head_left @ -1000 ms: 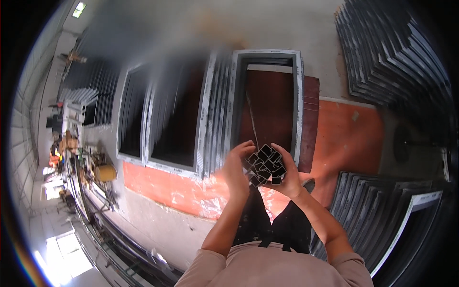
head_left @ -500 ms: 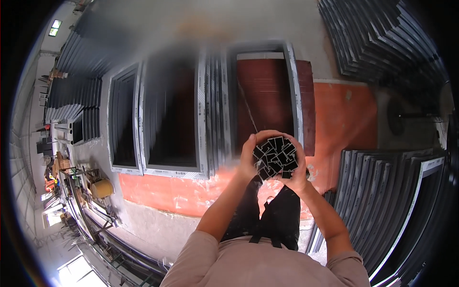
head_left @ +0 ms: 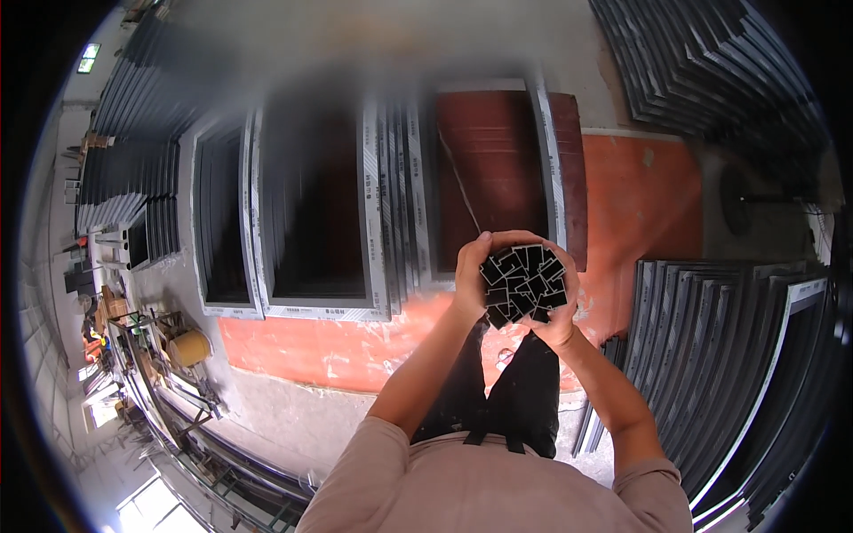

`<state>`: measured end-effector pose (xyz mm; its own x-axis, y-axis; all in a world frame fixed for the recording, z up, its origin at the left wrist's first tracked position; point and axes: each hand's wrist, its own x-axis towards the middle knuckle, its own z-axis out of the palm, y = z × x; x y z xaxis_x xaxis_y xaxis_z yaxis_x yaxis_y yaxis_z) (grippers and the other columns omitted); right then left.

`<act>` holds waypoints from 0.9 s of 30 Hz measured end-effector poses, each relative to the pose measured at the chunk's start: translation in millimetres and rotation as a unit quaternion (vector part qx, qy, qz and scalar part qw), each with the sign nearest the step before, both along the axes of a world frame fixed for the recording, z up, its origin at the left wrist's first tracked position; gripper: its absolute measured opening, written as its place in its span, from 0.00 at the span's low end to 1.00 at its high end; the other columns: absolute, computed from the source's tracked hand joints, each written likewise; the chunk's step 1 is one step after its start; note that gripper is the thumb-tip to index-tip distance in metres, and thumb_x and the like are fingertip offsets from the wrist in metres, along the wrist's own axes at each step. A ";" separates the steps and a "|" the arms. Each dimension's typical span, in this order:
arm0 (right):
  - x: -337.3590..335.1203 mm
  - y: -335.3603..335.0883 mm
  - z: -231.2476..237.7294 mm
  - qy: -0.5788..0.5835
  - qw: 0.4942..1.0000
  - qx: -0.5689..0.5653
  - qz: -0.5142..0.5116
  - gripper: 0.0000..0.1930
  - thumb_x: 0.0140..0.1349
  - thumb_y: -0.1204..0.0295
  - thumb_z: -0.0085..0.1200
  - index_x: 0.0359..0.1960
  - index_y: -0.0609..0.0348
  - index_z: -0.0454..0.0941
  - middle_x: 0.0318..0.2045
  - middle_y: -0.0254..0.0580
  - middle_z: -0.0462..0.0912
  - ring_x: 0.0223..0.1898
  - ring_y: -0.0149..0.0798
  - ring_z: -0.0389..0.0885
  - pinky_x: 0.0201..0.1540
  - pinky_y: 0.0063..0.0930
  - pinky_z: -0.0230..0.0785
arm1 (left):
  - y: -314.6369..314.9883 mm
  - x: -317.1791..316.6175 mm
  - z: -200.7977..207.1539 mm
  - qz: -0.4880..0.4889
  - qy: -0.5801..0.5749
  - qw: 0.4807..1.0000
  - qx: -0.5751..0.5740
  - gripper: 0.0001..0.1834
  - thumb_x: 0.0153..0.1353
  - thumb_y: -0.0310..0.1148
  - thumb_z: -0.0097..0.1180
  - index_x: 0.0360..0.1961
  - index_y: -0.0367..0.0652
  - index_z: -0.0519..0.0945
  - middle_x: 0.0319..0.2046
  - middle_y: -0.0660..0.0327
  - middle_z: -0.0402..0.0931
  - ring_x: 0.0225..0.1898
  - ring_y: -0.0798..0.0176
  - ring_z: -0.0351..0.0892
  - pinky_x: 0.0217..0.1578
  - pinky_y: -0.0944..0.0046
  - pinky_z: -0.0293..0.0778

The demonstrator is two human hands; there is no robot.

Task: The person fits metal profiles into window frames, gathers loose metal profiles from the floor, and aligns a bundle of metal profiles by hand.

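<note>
A bundle of black rectangular profile pieces with bright cut ends is held in front of me, the ends facing up. My left hand wraps round its left side. My right hand closes round the right side, so both hands grip the bundle together. Fingers meet along its far edge. The lower length of the pieces is hidden beneath their ends. Just beyond my hands stands a dark frame with a pale protective film, a dark red panel behind it.
Several film-wrapped frames lean ahead to the left. More dark frames stand at my right, and another stack is at the far right. A metal rack with a yellow spool is at the left. The floor is orange-red and grey.
Both hands have shifted slightly right and farther out with the bundle, still gripping it. The view has tilted a little, so the standing frames sit slightly higher.
</note>
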<state>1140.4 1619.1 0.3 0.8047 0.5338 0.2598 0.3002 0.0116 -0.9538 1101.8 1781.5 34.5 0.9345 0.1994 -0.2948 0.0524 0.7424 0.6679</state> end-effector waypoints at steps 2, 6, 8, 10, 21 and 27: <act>4.2 6.7 9.6 0.029 0.998 0.054 -0.002 0.59 0.34 0.56 0.85 0.68 0.63 0.61 0.63 0.52 0.70 0.62 0.47 0.72 0.66 0.39 0.66 | -1.7 3.7 -0.6 0.015 0.010 0.999 -0.040 0.32 0.73 0.47 0.37 0.48 0.26 0.82 0.45 0.50 0.84 0.47 0.59 0.82 0.54 0.64 0.72; -2.6 3.6 8.2 0.130 0.985 0.111 -0.004 0.60 0.32 0.64 0.86 0.68 0.65 0.61 0.61 0.49 0.72 0.61 0.43 0.74 0.66 0.37 0.66 | 0.2 8.6 -9.2 -0.026 0.011 0.999 0.015 0.31 0.73 0.47 0.36 0.49 0.27 0.82 0.46 0.50 0.84 0.48 0.58 0.81 0.56 0.63 0.71; -2.2 4.7 15.8 0.100 0.990 0.098 -0.006 0.58 0.33 0.65 0.85 0.68 0.66 0.61 0.60 0.49 0.74 0.60 0.43 0.75 0.65 0.37 0.67 | 1.5 9.2 -6.3 -0.029 -0.007 0.999 0.023 0.31 0.74 0.46 0.35 0.50 0.27 0.81 0.46 0.51 0.84 0.48 0.59 0.82 0.56 0.63 0.72; -3.2 7.2 27.6 0.159 0.981 0.110 -0.016 0.58 0.35 0.61 0.84 0.68 0.68 0.62 0.60 0.50 0.75 0.61 0.43 0.75 0.66 0.37 0.66 | 4.3 8.9 1.5 -0.036 0.007 0.999 0.032 0.30 0.75 0.45 0.33 0.50 0.27 0.81 0.46 0.52 0.84 0.48 0.59 0.82 0.56 0.63 0.72; -1.0 0.3 67.7 -0.006 0.997 -0.068 -0.038 0.57 0.31 0.69 0.83 0.68 0.64 0.63 0.60 0.53 0.76 0.60 0.50 0.77 0.63 0.38 0.69 | -5.7 9.4 40.4 0.027 0.039 0.985 0.169 0.32 0.78 0.50 0.34 0.47 0.31 0.84 0.39 0.54 0.85 0.40 0.62 0.84 0.47 0.63 0.79; 1.8 -0.4 90.6 -0.040 0.993 -0.100 -0.039 0.50 0.35 0.72 0.81 0.65 0.64 0.66 0.56 0.51 0.78 0.53 0.48 0.82 0.55 0.38 0.75 | -8.6 11.3 41.3 0.040 0.059 0.987 0.146 0.31 0.78 0.51 0.40 0.43 0.31 0.85 0.37 0.60 0.85 0.38 0.69 0.81 0.45 0.70 0.75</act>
<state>1142.2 1618.7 90.9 0.8268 0.5182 0.2190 0.3676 -0.2028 -0.9076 1113.0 1772.9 75.8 0.8752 0.3627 -0.3201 0.0923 0.5242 0.8466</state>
